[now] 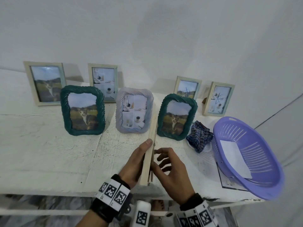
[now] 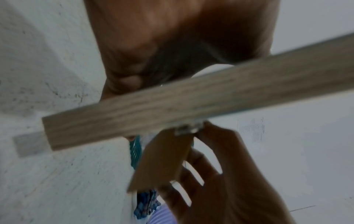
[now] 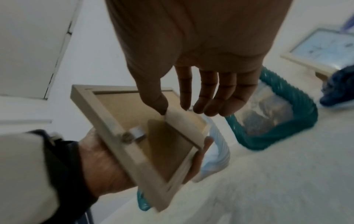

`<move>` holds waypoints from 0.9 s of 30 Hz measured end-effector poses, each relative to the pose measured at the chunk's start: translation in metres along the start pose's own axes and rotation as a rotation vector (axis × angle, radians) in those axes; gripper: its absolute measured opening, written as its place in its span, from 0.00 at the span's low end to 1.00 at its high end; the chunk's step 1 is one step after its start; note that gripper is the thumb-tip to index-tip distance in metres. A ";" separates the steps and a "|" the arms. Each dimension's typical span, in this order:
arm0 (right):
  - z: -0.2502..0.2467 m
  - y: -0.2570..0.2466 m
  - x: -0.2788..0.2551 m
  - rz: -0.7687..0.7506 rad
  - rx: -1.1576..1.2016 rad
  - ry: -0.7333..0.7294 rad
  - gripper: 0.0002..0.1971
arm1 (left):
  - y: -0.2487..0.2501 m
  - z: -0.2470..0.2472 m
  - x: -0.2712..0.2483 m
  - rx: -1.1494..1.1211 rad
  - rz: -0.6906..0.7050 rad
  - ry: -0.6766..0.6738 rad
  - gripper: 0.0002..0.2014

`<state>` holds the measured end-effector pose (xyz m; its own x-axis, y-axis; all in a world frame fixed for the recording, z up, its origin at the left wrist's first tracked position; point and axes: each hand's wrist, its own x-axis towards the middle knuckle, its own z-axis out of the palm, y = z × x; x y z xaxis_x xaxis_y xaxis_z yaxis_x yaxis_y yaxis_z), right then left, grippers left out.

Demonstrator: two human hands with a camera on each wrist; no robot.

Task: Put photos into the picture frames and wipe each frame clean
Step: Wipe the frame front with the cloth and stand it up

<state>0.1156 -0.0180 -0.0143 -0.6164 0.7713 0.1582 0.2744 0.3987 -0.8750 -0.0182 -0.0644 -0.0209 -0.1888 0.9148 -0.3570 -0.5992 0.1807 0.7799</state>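
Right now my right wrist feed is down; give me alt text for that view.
The left hand grips a pale wooden frame back-side up, while the right hand pinches the light edge of its brown backing board. Behind stand a teal frame and a light blue frame on the white table.

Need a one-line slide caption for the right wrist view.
Left hand holds a wooden frame back-side up while the right hand pinches its cardboard stand.
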 end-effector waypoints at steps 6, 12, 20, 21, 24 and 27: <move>-0.029 0.003 0.010 -0.170 -0.582 0.140 0.10 | 0.011 -0.006 -0.004 0.279 0.129 0.047 0.27; -0.020 -0.006 0.005 0.135 -0.290 0.102 0.09 | 0.009 -0.003 -0.002 0.393 0.183 0.078 0.35; -0.034 -0.017 0.014 0.704 0.842 0.059 0.28 | 0.024 -0.017 -0.010 0.276 0.070 0.146 0.37; -0.035 -0.015 0.013 0.707 0.842 0.030 0.29 | 0.028 -0.018 -0.010 0.253 0.007 0.115 0.40; -0.039 -0.009 0.010 0.698 0.798 -0.062 0.29 | 0.039 -0.019 -0.011 0.219 -0.165 -0.005 0.47; -0.042 -0.005 0.010 0.651 0.726 -0.129 0.27 | 0.048 -0.018 -0.010 0.247 -0.239 -0.060 0.45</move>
<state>0.1392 0.0088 0.0106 -0.5931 0.6554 -0.4676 0.0950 -0.5198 -0.8490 -0.0589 -0.0714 0.0111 -0.0153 0.8547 -0.5189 -0.4130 0.4672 0.7817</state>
